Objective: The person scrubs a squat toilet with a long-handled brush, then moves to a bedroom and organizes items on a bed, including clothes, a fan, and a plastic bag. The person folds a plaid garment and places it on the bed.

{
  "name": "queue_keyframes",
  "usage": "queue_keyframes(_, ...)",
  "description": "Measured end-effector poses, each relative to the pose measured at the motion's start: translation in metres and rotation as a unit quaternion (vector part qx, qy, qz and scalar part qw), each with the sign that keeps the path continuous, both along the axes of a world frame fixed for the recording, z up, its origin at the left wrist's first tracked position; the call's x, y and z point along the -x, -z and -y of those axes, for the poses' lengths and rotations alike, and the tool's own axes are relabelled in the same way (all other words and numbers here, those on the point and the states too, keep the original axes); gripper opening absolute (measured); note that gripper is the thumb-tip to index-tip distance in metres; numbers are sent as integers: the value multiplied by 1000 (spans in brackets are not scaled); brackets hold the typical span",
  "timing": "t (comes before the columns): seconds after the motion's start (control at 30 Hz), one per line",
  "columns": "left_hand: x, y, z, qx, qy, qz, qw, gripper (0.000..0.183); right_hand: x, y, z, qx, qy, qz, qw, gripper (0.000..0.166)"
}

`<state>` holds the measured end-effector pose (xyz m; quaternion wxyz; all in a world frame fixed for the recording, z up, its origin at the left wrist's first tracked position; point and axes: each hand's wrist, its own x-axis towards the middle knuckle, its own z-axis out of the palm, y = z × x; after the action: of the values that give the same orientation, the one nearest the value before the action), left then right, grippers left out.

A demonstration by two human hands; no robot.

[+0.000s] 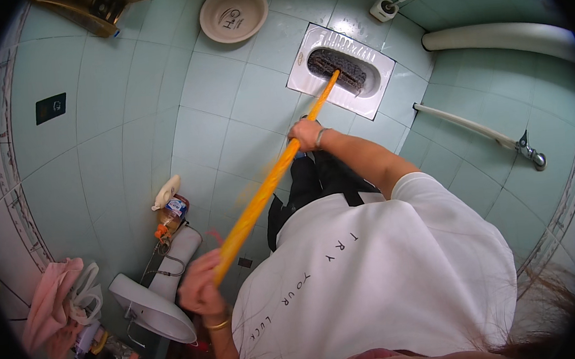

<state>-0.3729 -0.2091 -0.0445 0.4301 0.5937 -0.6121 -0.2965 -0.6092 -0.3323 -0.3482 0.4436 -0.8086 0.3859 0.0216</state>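
Note:
A mop with a yellow handle (pixel 263 196) slants across my front from lower left to upper right. Around the middle of the handle, my right hand (pixel 307 135) is closed. My left hand (pixel 203 282), slightly blurred, grips it near the top end. The dark grey, shaggy mop head (pixel 326 63) lies inside the bowl of a white ceramic squat toilet (pixel 305 84) set in the tiled floor. Part of the bowl's bottom is hidden under the mop head.
A pale plastic basin (pixel 212 26) sits left of the toilet. Beyond it stands a toilet brush holder (pixel 383 10). Wall pipes (pixel 465 117) run along the right. At left are bottles (pixel 176 208), a washbasin (pixel 151 311) and a hanging pink cloth (pixel 54 299).

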Motion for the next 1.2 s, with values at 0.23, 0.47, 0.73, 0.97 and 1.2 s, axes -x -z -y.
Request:
queue_keyframes(0.23,28,11,-2,-49,-39,-85,994,6,13,10,6,-38,-61,-21,997,22)
queue_keyframes(0.47,-56,-64,-33,101,-178,66,977,13,-43,-114,12,-16,-109,-14,994,24)
queue_keyframes(0.73,-96,-147,-48,192,-106,-17,975,12,-79,-190,9,-19,-138,91,986,22)
queue_keyframes(0.97,-44,-83,5,169,-83,18,982,8,-66,-106,48,8,-84,37,996,26)
queue_keyframes(1.2,-12,-33,63,132,8,-36,991,14,-17,-61,72,29,15,-10,999,18)
